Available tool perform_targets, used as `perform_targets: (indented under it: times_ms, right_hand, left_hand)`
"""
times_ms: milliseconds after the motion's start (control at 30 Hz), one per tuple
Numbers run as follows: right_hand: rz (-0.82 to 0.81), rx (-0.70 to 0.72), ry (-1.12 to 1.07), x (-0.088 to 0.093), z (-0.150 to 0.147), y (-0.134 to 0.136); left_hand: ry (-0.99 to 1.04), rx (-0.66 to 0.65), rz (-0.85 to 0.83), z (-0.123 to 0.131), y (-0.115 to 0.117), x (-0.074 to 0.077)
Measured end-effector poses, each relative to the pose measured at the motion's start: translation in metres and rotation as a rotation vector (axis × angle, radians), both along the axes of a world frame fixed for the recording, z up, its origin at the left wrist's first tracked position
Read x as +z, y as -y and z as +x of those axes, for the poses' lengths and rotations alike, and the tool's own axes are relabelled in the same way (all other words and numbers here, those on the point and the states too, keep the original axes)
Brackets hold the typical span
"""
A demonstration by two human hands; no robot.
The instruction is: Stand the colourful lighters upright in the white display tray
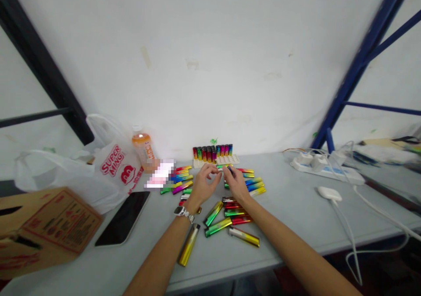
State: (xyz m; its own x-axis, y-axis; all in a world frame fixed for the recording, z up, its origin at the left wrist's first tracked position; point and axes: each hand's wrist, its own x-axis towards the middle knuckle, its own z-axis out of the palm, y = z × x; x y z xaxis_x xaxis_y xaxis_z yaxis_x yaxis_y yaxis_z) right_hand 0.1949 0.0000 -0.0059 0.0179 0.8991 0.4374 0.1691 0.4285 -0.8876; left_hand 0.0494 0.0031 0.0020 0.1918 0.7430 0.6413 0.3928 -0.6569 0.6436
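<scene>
My left hand point(205, 183), with a metal-band watch point(184, 214) on the wrist, has its thumb and fingers curled together in a pinch. Close by on its right is my right hand point(236, 183), fingers closed around something small with a dark part showing; I cannot make out what it is. Just beyond both hands stands a white rack point(234, 159) with several upright shiny lighters point(208, 155) in its holes. Loose metallic lighters lie on both sides, such as a blue-yellow one point(255, 186) and a purple-yellow one point(183, 187). Others, including a green-yellow lighter point(219, 227), lie between my forearms.
At left are a cardboard box point(62, 230), a white plastic bag point(108, 169), a black phone point(123, 219) and an orange drink bottle point(144, 151). A power strip point(329, 169) and a white charger point(329, 194) with cables lie right. A wall point(213, 68) backs the grey table point(296, 217).
</scene>
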Motion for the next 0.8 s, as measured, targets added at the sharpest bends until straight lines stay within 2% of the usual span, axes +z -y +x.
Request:
perform_targets:
  times_ms: [167,400,600,733,800]
  right_hand:
    - [-0.009,0.015,-0.058,-0.002,0.001,-0.001]
    - [-0.006,-0.098,-0.054,-0.005,0.002,-0.01]
    - [-0.037,-0.073,-0.105,-0.005,0.002,-0.01]
    - [-0.092,0.044,-0.132,-0.005,0.0,-0.008]
    - [-0.035,0.077,-0.112,-0.004,0.0,-0.009]
  left_hand:
    - [-0.039,-0.009,-0.012,0.001,0.001,-0.001]
    - [-0.071,-0.015,-0.019,0.002,-0.001,-0.005]
    - [-0.094,-0.02,-0.046,0.002,-0.001,-0.006]
    - [-0.116,-0.017,-0.061,0.001,-0.002,-0.007]
    - [-0.115,-0.01,-0.075,0.001,-0.002,-0.008]
